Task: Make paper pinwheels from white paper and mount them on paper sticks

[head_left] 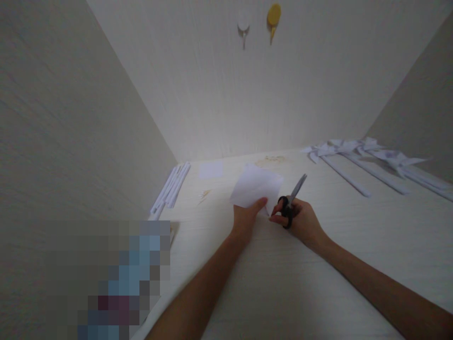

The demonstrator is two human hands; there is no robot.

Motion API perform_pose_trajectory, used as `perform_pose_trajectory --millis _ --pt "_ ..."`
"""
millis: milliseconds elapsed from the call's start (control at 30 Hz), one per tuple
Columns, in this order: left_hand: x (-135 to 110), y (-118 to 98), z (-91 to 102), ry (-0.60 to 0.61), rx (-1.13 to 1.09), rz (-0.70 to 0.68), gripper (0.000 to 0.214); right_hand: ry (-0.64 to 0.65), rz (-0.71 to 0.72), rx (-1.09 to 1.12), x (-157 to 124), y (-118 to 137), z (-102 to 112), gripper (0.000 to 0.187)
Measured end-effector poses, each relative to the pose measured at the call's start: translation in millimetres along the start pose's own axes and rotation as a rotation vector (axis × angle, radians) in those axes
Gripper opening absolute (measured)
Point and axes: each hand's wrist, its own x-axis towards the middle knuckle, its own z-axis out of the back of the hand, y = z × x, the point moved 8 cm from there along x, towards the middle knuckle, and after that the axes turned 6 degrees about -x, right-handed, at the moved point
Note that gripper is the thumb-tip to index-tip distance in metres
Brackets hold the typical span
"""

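Note:
A square sheet of white paper (255, 185) is gripped by my left hand (246, 219), its thumb lying over the lower edge and the other fingers hidden beneath. In my right hand (300, 219) is a pair of scissors (296, 191) with black handles, the blades together and pointing up and away. My right thumb and fingertip come together close to the paper's near corner; whether they pinch it is too small to tell.
White rolled paper sticks (173, 186) lie at the left, beside a flat white paper piece (211, 169). Paper pinwheels on sticks (348, 174) rest at the right. Two hooks, one white (243, 23) and one yellow (273, 16), are on the wall. A blurred-out patch covers the lower left.

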Motion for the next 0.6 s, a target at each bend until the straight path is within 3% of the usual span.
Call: perform_pose_trajectory --millis 600 --pt "-1.7 -2.2 -3.1 0.033 -0.015 -0.012 0.039 -0.024 -0.055 0.081 -1.7 -5.6 0.9 0.032"
